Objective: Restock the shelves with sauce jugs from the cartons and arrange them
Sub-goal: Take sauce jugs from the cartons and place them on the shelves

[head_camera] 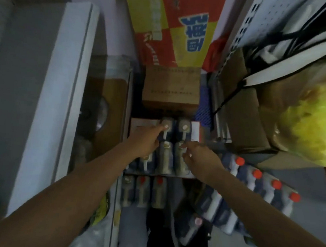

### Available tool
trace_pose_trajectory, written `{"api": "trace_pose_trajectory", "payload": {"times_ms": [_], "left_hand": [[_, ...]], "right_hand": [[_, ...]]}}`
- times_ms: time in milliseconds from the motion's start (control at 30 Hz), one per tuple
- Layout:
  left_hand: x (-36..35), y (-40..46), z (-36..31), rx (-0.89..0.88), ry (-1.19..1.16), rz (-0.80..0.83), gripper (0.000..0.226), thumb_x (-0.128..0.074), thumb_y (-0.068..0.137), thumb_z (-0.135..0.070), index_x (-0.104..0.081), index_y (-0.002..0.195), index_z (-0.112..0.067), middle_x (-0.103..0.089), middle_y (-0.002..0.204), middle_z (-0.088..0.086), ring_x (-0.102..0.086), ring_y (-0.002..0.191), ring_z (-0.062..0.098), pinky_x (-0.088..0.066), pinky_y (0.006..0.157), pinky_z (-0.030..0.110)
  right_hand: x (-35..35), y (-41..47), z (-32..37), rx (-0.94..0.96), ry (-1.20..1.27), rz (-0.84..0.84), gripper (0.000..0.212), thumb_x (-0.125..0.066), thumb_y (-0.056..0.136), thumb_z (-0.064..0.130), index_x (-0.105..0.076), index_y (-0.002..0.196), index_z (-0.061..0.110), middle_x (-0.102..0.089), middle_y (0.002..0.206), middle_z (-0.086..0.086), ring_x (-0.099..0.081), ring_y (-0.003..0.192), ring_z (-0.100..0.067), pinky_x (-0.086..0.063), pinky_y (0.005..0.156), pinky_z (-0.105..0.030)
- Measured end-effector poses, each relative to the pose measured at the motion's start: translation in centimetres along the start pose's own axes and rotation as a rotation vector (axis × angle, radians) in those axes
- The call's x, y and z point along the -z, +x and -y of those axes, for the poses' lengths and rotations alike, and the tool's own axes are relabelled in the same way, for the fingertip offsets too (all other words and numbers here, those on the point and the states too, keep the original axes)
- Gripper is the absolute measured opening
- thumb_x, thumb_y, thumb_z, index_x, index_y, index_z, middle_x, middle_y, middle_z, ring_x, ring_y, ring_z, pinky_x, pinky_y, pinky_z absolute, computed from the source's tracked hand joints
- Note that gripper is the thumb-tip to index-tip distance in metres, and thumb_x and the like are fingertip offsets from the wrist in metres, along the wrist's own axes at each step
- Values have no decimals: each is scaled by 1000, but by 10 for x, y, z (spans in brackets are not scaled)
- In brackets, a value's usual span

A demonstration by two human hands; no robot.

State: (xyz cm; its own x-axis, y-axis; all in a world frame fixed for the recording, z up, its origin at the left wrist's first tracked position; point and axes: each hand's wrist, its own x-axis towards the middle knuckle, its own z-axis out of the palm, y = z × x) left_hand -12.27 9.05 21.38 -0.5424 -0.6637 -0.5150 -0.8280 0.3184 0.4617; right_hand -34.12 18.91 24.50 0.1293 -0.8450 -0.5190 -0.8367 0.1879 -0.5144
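An open carton (142, 123) on the floor holds several sauce jugs with pale caps and dark labels. My left hand (146, 139) reaches into the carton and its fingers close on the handle of the far-left jug (166, 130). My right hand (198, 156) hovers over the near-right jug (179, 160), fingers curled at its cap; a firm grip is not plain in the blur. A row of red-capped jugs (256, 184) stands on the low shelf to the right. More jugs (143, 191) sit in a nearer carton.
A closed brown carton (171, 86) lies beyond the open one, with a red and yellow printed carton (173, 24) behind it. A white cabinet edge (61, 93) runs along the left. Shelving (243, 61) with boxes and a yellow bag (317, 128) fills the right.
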Motion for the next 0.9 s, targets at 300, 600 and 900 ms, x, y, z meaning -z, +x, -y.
{"api": "trace_pose_trajectory", "payload": {"times_ms": [300,600,900], "left_hand": [[-51,166,94,-17,199,20,70,-61,95,-32,-29,157,-27,-48,139,15,-53,119,34,-48,92,42],[-74,247,128,-345,512,249,79,-59,85,-60,-22,153,-44,-39,155,11,-56,120,39,-50,96,53],[-72,220,167,-279,192,149,86,-92,71,-27,-46,141,-4,-56,129,13,-57,117,34,-49,93,41]], "right_hand": [[-103,160,-66,33,141,-76,33,-55,103,24,-51,134,17,-58,126,-10,-62,107,-29,-55,89,-48],[-139,210,-90,-5,240,-147,31,-55,101,20,-51,131,15,-58,129,-8,-60,112,-26,-52,96,-50],[-142,228,-68,9,148,-129,57,-65,97,28,-41,148,16,-53,140,-13,-58,122,-33,-52,99,-48]]}}
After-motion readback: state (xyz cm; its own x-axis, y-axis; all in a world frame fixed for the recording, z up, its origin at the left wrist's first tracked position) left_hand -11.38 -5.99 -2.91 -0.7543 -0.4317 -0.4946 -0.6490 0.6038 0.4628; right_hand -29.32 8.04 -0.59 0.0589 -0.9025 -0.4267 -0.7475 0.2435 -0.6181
